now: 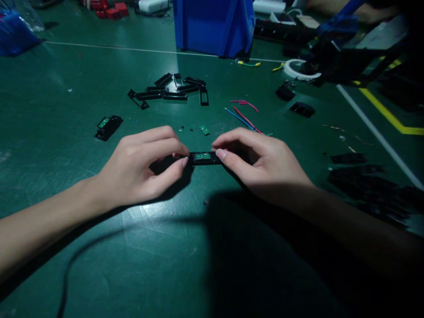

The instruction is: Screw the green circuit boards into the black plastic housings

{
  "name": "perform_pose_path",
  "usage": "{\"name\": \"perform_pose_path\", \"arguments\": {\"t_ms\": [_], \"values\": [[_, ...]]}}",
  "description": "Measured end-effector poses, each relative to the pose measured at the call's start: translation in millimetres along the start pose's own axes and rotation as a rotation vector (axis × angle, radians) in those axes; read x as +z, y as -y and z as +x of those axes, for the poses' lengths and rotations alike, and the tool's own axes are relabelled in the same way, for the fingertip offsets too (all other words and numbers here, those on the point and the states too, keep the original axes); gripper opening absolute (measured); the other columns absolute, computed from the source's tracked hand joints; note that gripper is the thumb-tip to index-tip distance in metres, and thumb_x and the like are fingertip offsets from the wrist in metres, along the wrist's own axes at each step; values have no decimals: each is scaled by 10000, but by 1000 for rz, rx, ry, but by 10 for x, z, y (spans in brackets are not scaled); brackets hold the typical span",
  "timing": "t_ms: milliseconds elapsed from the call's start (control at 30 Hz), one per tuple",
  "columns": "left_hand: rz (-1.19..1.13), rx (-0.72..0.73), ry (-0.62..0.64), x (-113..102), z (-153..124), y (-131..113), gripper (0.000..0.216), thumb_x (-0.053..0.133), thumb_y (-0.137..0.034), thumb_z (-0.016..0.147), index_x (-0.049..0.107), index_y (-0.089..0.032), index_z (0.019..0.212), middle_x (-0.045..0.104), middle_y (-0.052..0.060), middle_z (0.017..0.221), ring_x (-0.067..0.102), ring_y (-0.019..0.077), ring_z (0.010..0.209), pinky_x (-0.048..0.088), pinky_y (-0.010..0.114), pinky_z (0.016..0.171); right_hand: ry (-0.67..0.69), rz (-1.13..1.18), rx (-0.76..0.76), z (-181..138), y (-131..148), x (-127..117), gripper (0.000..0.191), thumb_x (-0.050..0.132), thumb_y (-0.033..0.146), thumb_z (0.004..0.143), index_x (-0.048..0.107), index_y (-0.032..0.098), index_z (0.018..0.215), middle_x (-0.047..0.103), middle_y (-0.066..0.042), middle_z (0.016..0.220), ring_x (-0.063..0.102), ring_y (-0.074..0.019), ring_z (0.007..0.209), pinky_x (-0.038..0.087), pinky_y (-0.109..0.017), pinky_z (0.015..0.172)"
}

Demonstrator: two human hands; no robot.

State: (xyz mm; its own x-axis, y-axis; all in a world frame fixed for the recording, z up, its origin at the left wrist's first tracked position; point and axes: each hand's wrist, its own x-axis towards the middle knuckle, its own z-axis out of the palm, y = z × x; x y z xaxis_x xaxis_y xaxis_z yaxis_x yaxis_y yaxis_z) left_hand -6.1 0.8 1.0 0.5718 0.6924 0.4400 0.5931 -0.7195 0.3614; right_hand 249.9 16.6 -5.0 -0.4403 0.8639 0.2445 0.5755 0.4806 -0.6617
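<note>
A small black plastic housing (203,157) with a green circuit board set in it lies on the green mat between my hands. My left hand (142,165) pinches its left end with thumb and curled fingers. My right hand (261,165) grips its right end, fingers bent over it. A loose green circuit board (204,130) lies just beyond, with tiny black bits beside it.
A pile of black housings (172,90) lies farther back, one assembled piece (107,126) at the left. Red and blue wires (244,115) sit to the right. A blue bin (213,26) stands at the back; dark parts (367,185) and a tape roll (300,70) at the right.
</note>
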Motion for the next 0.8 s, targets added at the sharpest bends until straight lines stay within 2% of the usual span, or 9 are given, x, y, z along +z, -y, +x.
{"name": "perform_pose_path", "arguments": {"t_ms": [400,800], "values": [[-16,0,-1,-15,0,9,144,635,-221,977,747,-131,991,729,65,932,670,151,813,509,288,711,-1,12,1,4,10,-2,136,656,273,967,728,221,1070,790,-26,1045,714,-190,898,543,-335,818],[-20,45,-26,-5,13,17,165,638,-193,968,755,-81,937,728,83,887,679,148,795,514,273,709,9,27,-37,14,11,0,152,653,252,979,736,166,1072,774,-29,1041,698,-152,923,527,-272,841]]}}
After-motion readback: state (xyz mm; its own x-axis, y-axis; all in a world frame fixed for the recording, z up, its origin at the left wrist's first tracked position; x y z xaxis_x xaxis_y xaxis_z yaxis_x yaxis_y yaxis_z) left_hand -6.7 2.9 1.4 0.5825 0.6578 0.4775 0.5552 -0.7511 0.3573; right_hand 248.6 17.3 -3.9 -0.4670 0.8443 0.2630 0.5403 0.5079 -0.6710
